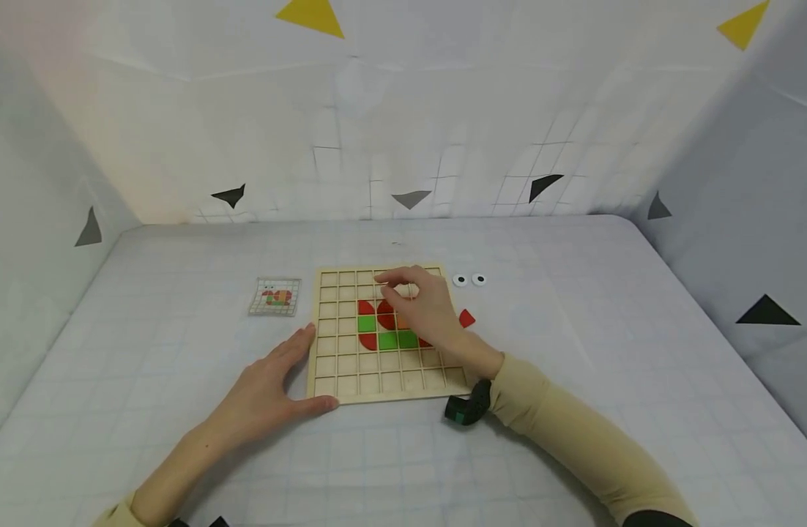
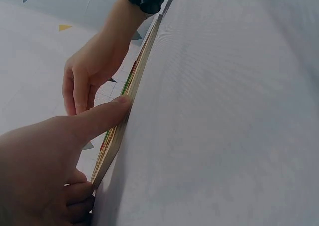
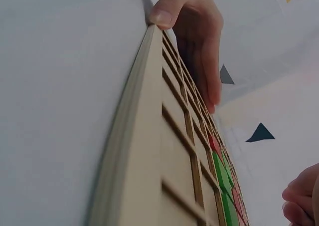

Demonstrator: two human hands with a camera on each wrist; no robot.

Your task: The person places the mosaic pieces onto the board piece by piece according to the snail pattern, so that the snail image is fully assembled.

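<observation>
A square wooden grid board [image 1: 347, 364] lies on the table with red, green and orange pieces set in its middle cells. My left hand [image 1: 261, 399] rests at the board's near left corner, its thumb against the front edge and its fingers spread along the left side. Over the upper middle of the board hovers my right hand [image 1: 430, 311], thumb and index fingertips slightly apart with no piece visible between them. It hides part of the pattern. The left wrist view shows this right hand [image 2: 94, 69] with fingers pointing down. Green pieces [image 3: 219, 171] show in the right wrist view.
Left of the board lies a small picture card [image 1: 275, 296] showing a coloured figure on a grid. Two white eye discs [image 1: 469, 279] sit off the board's far right corner. A loose red piece [image 1: 466, 318] lies beside its right edge. White walls surround the table.
</observation>
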